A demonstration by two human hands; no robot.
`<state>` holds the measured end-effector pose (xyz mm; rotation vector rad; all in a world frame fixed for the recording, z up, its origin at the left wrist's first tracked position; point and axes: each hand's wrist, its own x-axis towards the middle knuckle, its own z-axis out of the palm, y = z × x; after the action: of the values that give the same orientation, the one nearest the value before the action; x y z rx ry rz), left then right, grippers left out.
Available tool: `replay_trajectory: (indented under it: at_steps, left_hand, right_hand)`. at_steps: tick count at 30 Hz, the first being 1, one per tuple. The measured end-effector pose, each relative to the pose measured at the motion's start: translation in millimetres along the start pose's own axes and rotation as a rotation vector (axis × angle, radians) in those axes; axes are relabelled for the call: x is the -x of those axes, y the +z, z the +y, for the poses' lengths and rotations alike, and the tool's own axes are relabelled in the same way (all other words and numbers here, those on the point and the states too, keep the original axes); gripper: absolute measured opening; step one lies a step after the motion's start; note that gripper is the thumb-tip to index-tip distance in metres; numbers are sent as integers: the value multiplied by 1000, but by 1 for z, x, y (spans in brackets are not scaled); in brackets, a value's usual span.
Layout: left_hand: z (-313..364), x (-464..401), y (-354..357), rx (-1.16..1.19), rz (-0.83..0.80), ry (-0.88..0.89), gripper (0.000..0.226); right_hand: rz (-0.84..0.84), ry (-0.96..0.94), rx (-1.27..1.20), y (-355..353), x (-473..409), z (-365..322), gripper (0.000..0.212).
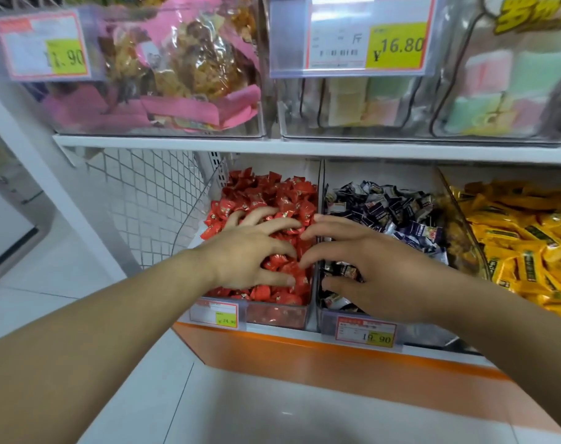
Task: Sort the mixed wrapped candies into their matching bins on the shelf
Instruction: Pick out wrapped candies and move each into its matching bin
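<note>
On the lower shelf, the left hand lies spread over the red candies in the left bin, fingers loosely curved, pinching nothing clearly. The right hand reaches over the dark-wrapped candies (neighbouring bin), fingertips touching red ones across the divider; its grasp cannot be told.

A white metal shelf with an orange base panel carries two tiers of clear plastic bins. On the lower tier stand, from left to right, a bin of red wrapped candies, a bin of dark blue and silver wrapped candies just beside it, and a bin of yellow wrapped bars. On the upper tier stand a left bin of pink-edged snack bags and, to its right, bins of pastel wrapped blocks.
</note>
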<state>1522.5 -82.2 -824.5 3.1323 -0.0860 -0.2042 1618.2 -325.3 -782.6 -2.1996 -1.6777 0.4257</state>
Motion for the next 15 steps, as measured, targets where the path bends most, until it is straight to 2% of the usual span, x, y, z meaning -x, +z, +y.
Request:
replay_trajectory:
  at_steps: [9, 15]
  left_hand:
    - [-24, -8, -8, -74, 61, 6, 36]
    - [-34, -4, -15, -47, 36, -12, 30]
  right_hand:
    - [35, -37, 9, 2, -2, 7, 37]
    - [-30, -24, 26, -5, 0, 4, 38]
